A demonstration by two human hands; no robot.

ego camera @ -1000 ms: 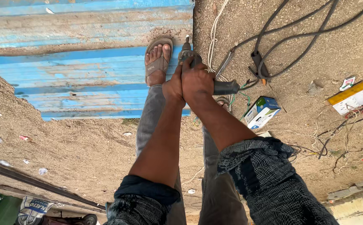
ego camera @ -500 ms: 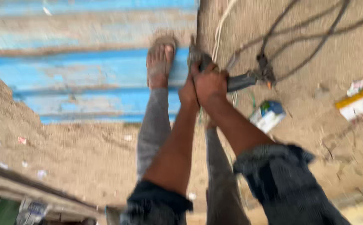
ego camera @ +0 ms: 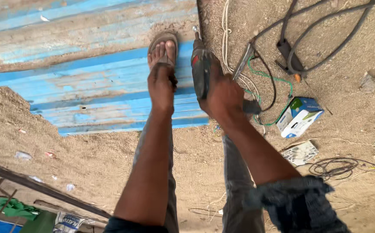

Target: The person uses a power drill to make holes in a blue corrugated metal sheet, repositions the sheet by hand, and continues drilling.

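The hands have separated since before: the left hand (ego camera: 161, 86) is now hanging closed and empty over the blue metal sheet (ego camera: 92, 92), while the right hand (ego camera: 224, 97) is gripping the power drill (ego camera: 200, 69). A shut small box (ego camera: 298, 116) is lying nearby on sand; its contents are hidden.

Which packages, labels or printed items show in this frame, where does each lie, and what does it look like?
Small carton: on the sandy ground right of the right hand, boxy, white with blue and green panels.
Flat packet: on the ground just below the carton, rectangular, pale with a fine printed pattern.
Printed sack: bottom left edge, crumpled, white with dark lettering.
Red patch: on the dark power drill that the right hand grips.
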